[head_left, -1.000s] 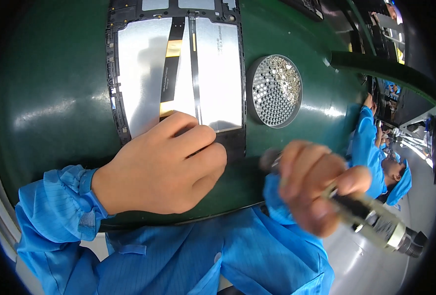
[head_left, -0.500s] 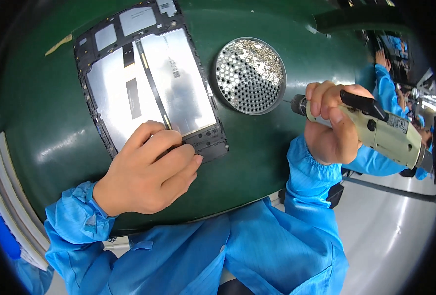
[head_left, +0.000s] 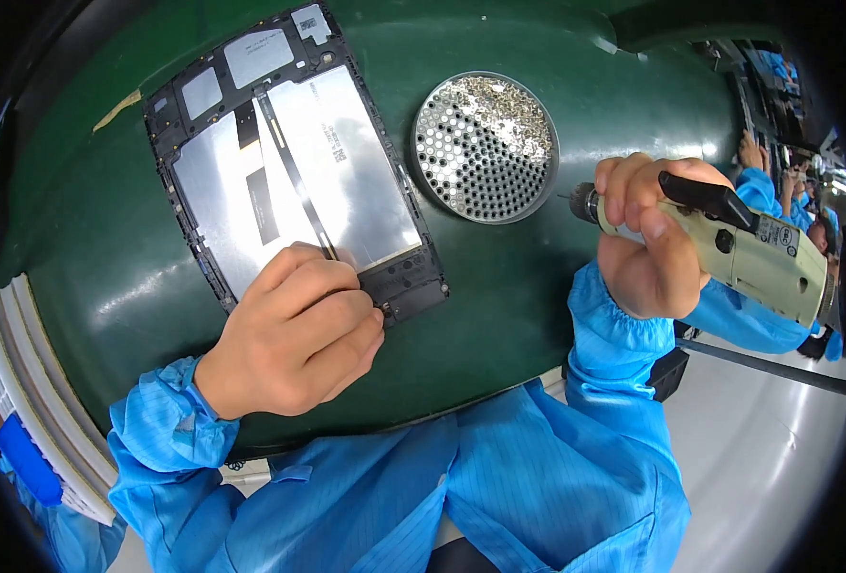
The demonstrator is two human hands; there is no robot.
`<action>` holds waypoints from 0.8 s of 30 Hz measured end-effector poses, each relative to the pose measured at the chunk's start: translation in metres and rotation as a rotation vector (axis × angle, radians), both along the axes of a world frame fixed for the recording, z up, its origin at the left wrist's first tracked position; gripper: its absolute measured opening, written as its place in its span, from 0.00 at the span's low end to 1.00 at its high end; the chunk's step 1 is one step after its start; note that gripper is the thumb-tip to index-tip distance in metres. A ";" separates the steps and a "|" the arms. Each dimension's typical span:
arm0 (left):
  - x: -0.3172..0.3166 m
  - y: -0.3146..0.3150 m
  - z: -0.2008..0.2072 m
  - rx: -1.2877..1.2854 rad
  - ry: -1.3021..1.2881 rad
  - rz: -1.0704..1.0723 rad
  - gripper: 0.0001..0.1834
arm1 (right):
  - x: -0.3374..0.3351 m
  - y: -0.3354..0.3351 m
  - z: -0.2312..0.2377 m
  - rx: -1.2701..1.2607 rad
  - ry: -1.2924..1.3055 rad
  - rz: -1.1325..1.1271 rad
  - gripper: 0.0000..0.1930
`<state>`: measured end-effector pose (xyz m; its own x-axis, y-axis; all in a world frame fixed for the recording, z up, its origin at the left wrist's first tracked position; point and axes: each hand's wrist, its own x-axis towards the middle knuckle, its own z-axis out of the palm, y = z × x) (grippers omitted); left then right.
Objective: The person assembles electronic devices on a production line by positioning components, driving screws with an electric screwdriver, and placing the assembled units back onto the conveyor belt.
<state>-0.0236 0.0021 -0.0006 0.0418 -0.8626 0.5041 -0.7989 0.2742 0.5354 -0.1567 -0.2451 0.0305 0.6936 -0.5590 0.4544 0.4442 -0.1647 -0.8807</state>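
An opened tablet [head_left: 356,181] lies tilted on the green table, with silver battery panels and a dark ribbon cable inside a black frame. My left hand [head_left: 289,334] rests over its near end, fingers curled and pressed together; whatever is between the fingertips is hidden. In my right hand [head_left: 647,234] is a pale green electric screwdriver [head_left: 762,263] with a black lever, its thin bit pointing left. That bit is just right of a round metal screw tray [head_left: 485,205], apart from it. Loose silver screws [head_left: 499,100] cover the tray's far part, and dark holes fill the rest.
A strip of yellowish tape [head_left: 117,112] sticks to the table [head_left: 137,296] at the far left. Stacked white boards [head_left: 46,396] with a blue patch stand by the left edge. At the far right, other people in blue sleeves [head_left: 757,189] are seen.
The view has shifted slightly. My left fingers have curled in a little at the tablet's near end. The screwdriver stays beside the screw tray.
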 end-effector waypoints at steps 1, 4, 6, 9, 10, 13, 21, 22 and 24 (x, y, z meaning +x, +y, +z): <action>-0.001 0.000 0.001 0.002 0.005 0.006 0.10 | 0.000 0.000 -0.001 0.008 -0.010 0.022 0.20; -0.003 0.002 0.002 0.028 -0.015 0.003 0.11 | -0.001 0.002 0.000 0.024 -0.013 0.042 0.20; -0.002 0.002 0.003 0.032 -0.029 0.005 0.11 | -0.002 0.002 0.001 0.032 -0.006 0.036 0.20; -0.004 0.002 0.003 0.065 -0.033 0.006 0.12 | -0.002 -0.001 0.000 0.045 -0.024 0.072 0.20; -0.004 0.002 0.002 0.093 -0.024 0.010 0.13 | -0.002 0.000 -0.001 0.043 -0.017 0.056 0.20; 0.004 -0.001 0.005 0.122 0.006 -0.020 0.14 | -0.001 0.001 -0.002 0.041 -0.012 0.029 0.20; -0.012 0.031 0.027 0.260 -0.132 0.183 0.23 | -0.003 -0.007 0.006 0.075 -0.061 0.001 0.19; -0.015 0.033 0.023 0.286 -0.184 0.286 0.25 | -0.004 -0.010 0.000 0.068 -0.091 0.017 0.19; -0.025 0.040 0.009 0.290 -0.172 0.350 0.26 | -0.003 -0.011 -0.002 0.074 -0.076 -0.025 0.19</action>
